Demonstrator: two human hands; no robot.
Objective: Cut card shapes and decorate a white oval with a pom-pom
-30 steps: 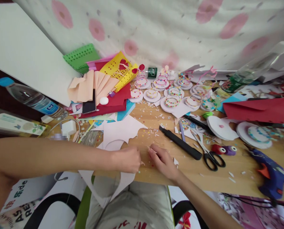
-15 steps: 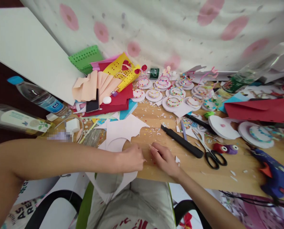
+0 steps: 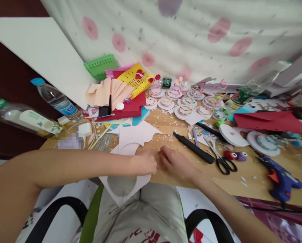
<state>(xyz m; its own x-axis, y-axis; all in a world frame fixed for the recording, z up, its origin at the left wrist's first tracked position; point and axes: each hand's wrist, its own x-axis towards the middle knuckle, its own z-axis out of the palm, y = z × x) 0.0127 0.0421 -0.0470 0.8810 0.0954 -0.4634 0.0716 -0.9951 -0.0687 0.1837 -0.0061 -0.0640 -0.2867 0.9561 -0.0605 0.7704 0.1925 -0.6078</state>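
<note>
My left hand (image 3: 146, 162) is closed, knuckles up, low over the front of the table, with the forearm lying across a sheet of white paper. That white paper (image 3: 130, 134) has curved cut-outs and hangs past the table edge toward my lap. Close on its right is my right hand (image 3: 175, 162), its fingers curled in a pinch near the tabletop. Whatever the fingertips of either hand hold is too small or hidden to name. To the right of my right hand lie a black utility knife (image 3: 194, 147) and black-handled scissors (image 3: 224, 164).
A blue glue gun (image 3: 280, 179) lies at the right edge. Bead-trimmed white paper discs (image 3: 185, 109) stand along the back. Coloured felt sheets (image 3: 133, 106), a phone (image 3: 105, 110) and bottles (image 3: 62, 103) crowd the left. Paper scraps (image 3: 167, 137) litter the middle.
The camera view has shifted a little. My right hand's fingers are curled in more, and the two hands are slightly closer together. The paper and tools stay where they were.
</note>
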